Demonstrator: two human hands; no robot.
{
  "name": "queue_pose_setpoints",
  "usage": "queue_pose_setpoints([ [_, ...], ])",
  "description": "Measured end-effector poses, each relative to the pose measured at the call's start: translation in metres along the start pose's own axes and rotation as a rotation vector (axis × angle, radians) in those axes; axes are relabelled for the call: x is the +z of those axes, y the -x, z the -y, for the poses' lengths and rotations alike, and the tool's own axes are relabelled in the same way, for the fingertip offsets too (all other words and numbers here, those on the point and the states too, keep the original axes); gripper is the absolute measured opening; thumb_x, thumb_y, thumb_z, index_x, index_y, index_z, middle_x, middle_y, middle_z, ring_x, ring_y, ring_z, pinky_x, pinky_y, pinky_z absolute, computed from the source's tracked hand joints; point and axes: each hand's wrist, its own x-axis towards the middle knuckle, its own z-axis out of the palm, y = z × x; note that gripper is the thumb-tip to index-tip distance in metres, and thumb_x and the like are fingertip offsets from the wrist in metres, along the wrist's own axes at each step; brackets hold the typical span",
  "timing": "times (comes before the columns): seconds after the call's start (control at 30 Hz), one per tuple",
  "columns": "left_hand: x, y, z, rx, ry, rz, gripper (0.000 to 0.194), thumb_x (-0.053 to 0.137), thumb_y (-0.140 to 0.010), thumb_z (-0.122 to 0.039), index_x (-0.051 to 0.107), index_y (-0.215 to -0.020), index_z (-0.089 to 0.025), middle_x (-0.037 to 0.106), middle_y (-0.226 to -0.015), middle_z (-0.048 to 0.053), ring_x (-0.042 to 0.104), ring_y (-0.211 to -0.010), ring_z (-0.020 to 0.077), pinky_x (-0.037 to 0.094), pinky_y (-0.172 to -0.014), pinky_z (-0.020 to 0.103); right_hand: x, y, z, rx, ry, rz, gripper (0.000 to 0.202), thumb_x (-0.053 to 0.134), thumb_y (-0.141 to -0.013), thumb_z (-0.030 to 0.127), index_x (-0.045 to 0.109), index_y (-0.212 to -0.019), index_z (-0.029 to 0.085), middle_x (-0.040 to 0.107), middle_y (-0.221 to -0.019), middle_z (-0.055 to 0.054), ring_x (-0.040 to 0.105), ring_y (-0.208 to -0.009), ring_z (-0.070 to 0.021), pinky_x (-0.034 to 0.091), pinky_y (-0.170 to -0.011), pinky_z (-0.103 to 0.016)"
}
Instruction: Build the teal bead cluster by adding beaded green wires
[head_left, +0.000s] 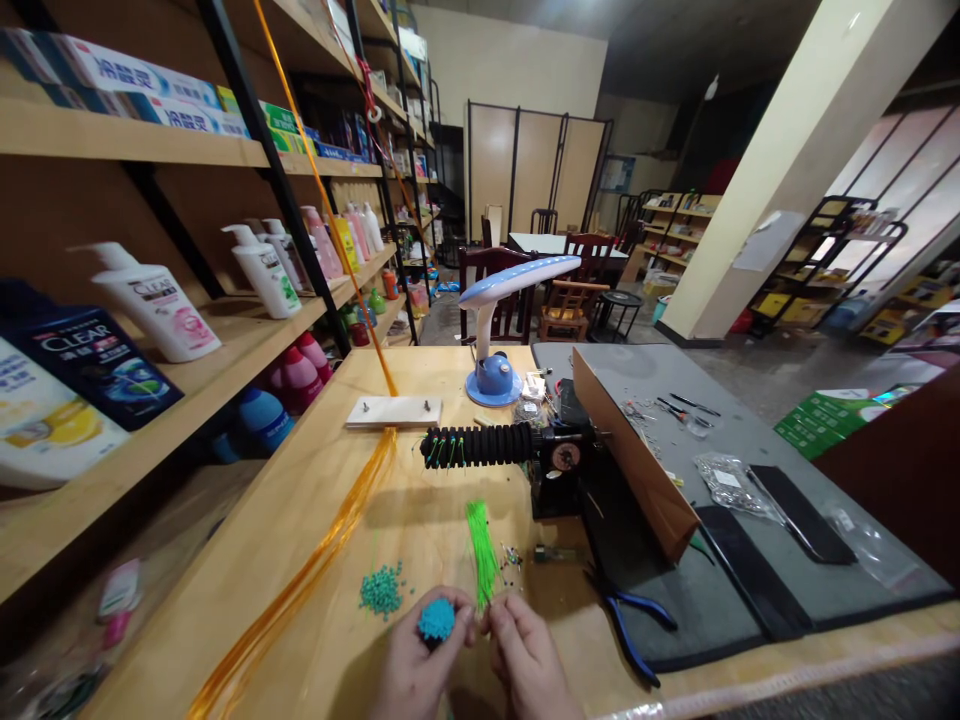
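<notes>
Left hand is holding turquoise-topped object in curled grip; right hand is pinching tight beside green strands, contents indistinct.

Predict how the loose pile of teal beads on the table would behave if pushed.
The teal beads would probably scatter rather than move as one, since several lie apart from the rest. Being tiny, each is likely light. Some may roll on the flat, smooth-looking table.
</notes>
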Motion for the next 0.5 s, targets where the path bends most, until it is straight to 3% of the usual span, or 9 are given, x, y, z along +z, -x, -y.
queue_pose_setpoints([
  [0.13,-0.001,0.0,-0.002,0.068,-0.072,-0.003,0.032,0.07,-0.08,-0.048,0.065,-0.065,-0.02,0.064,-0.06,0.0,0.062,-0.061,0.0184,0.05,-0.062,0.026,-0.011,0.003,0.002,-0.108,0.294,-0.062,0.054,0.044,-0.09,0.073,0.049,-0.073,0.021,0.038,-0.053,0.008,0.033,-0.045,-0.0087,0.022,-0.044,-0.021],
  [0.27,-0.004,-0.003,0.0,0.099,-0.177,-0.023,0.028,0.069,-0.081,-0.043,0.068,-0.066,-0.019,0.066,-0.06,0.001,0.062,-0.058,0.0184,0.049,-0.058,0.025,-0.045,0.015,0.017,-0.349,0.92,-0.165,0.035,0.043,-0.1,0.048,0.057,-0.084,0.02,0.064,-0.067,-0.001,0.06,-0.059,-0.0152,0.033,-0.055,-0.023],
  [0.37,-0.007,-0.004,0.001,0.13,-0.235,-0.02,0.027,0.067,-0.082,-0.042,0.07,-0.068,-0.019,0.069,-0.062,0.002,0.064,-0.06,0.019,0.05,-0.059,0.025,-0.077,0.023,0.024,-0.53,1.334,-0.232,0.03,0.047,-0.099,0.041,0.059,-0.08,0.021,0.065,-0.062,-0.002,0.061,-0.056,-0.0176,0.032,-0.055,-0.026],
  [0.5,-0.009,-0.005,0.0,0.132,-0.248,-0.031,0.027,0.068,-0.08,-0.043,0.072,-0.07,-0.018,0.072,-0.065,0.004,0.067,-0.063,0.0201,0.052,-0.06,0.025,-0.101,0.03,0.02,-0.672,1.54,-0.257,0.031,0.042,-0.101,0.038,0.061,-0.084,0.021,0.069,-0.069,-0.003,0.065,-0.062,-0.0186,0.036,-0.058,-0.026],
])
